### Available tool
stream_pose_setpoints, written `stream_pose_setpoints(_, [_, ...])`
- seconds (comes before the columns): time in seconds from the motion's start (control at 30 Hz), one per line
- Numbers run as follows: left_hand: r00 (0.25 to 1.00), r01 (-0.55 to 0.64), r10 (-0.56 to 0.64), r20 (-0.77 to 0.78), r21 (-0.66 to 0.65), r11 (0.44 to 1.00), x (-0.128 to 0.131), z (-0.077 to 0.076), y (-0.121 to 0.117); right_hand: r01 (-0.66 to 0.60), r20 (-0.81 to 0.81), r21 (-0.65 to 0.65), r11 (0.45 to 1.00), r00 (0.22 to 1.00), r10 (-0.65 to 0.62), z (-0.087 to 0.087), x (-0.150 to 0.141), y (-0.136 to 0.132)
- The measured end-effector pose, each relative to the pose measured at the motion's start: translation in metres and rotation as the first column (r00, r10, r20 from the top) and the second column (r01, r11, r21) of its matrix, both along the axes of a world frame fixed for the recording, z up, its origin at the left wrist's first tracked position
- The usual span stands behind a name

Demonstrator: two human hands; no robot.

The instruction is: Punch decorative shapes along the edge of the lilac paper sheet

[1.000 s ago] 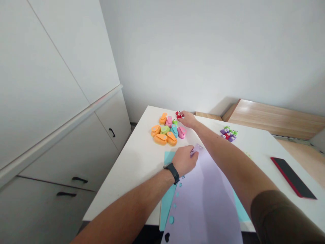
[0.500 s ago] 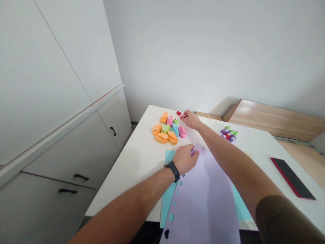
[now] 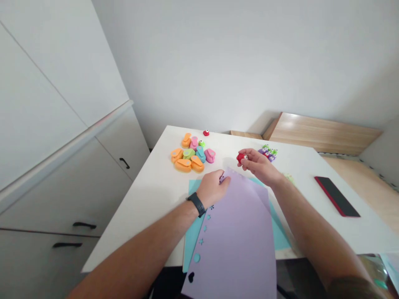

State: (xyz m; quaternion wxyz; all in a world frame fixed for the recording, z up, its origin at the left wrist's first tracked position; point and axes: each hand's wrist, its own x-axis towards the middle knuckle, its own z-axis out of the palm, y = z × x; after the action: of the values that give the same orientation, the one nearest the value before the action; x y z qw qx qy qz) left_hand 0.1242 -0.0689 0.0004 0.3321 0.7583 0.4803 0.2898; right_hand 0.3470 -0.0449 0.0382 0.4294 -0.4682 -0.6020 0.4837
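My left hand [image 3: 213, 187] is closed on the far left edge of a purple sheet of paper [image 3: 237, 232]. Small shapes, among them a heart, a circle and stars, are punched along the sheet's left side. Pinched in the fingers of my right hand [image 3: 257, 163] is a small red craft punch [image 3: 241, 158], held above the table just beyond the sheet. Beneath the purple paper lies a light blue sheet [image 3: 193, 232], partly covered. Another small red punch [image 3: 206, 133] sits at the table's far edge.
Orange punches [image 3: 183, 165], with pink, green and blue ones, cluster at the far left of the white table [image 3: 143, 207]. Small purple and green punches [image 3: 272, 158] are grouped beyond my right hand. A dark red-edged slab [image 3: 337, 197] lies at right, near pale paper bits [image 3: 288, 177].
My right hand has lifted one red punch from the far edge and brought it nearer, toward the right. My left hand keeps hold of the purple paper. The view has shifted rightward.
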Motion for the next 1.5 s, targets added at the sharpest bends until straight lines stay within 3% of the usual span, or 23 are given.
stream_pose_setpoints(0.17, [1.0,0.012,-0.012,-0.001,-0.02,1.0,0.001,0.002,-0.001,0.004,-0.061,0.0,1.0,0.998,-0.004,-0.009,0.012,-0.018])
stream_pose_setpoints(0.33, [1.0,0.01,-0.011,-0.006,-0.041,0.999,0.0,0.004,0.001,0.009,0.019,0.021,1.0,1.0,-0.009,-0.013,0.027,-0.025])
stream_pose_setpoints(0.5, [1.0,0.005,-0.005,0.006,-0.037,0.999,-0.001,0.005,0.002,-0.003,0.005,-0.042,0.999,1.0,0.003,-0.013,0.038,-0.028])
stream_pose_setpoints(0.9, [1.0,-0.005,0.004,-0.006,-0.092,0.996,0.0,0.005,0.002,-0.044,-0.027,-0.132,0.99,0.999,0.041,-0.014,0.038,-0.028])
stream_pose_setpoints(1.2, [1.0,-0.003,0.003,0.007,-0.076,0.997,0.001,0.007,0.002,-0.036,0.055,-0.123,0.992,0.998,0.043,-0.014,0.038,-0.029])
stream_pose_setpoints(1.5, [0.999,0.023,-0.021,0.027,-0.092,0.995,0.0,0.007,0.001,0.012,0.127,-0.034,0.999,0.992,-0.008,-0.012,0.042,-0.027])
